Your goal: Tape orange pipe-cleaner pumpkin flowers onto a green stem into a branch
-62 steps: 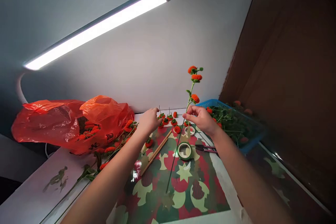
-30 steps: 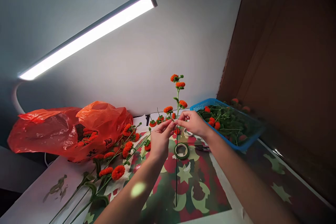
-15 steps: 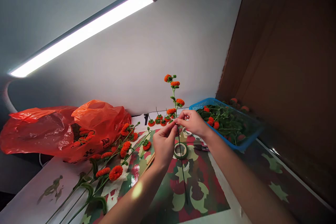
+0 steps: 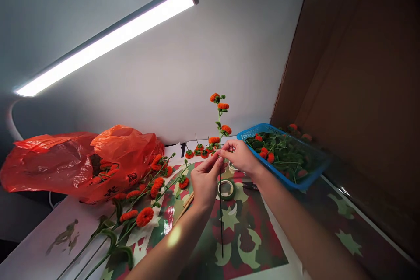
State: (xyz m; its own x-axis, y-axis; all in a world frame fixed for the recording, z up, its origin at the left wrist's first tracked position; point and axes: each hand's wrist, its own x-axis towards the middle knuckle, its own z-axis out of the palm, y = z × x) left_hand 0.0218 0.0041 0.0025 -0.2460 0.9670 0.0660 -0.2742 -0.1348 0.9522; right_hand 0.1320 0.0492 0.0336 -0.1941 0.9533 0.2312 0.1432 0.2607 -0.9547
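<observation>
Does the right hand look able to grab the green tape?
Probably yes: the green tape lies close, with only the thin stem crossing in front, though the right hand is pinching that stem.

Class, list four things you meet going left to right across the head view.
Red translucent plastic bag → upright orange-flowered green stem → blue perforated plastic basket → brown flat cardboard panel.

A bar lamp [image 4: 106,44] glows — pale wall [image 4: 226,48] behind
</observation>
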